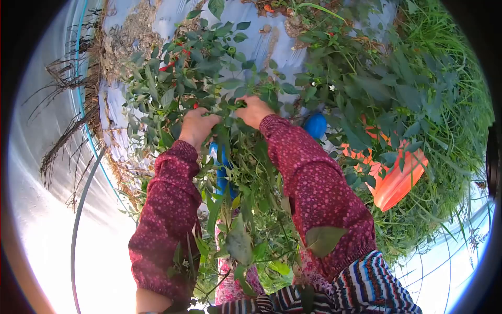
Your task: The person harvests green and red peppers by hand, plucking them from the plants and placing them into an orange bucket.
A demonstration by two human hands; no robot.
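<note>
Among the leaves of a pepper plant [167, 94], both hands reach forward in dark red patterned sleeves. My left hand [197, 127] has its fingers bent together at the stems, beside a small red pepper [195, 105]; what they hold, if anything, is hidden by leaves. My right hand [254, 111] is a short way to the right, thumb and fingers curled around a bit of green foliage. More red peppers [167, 67] hang on the plant beyond my left hand.
An orange-red container [400, 178] lies in the greenery at the right. Blue boots [315, 125] show below the plants. Grey plastic mulch [261, 42] covers the soil. A grey hose [78, 225] and dry stems [65, 141] are at the left.
</note>
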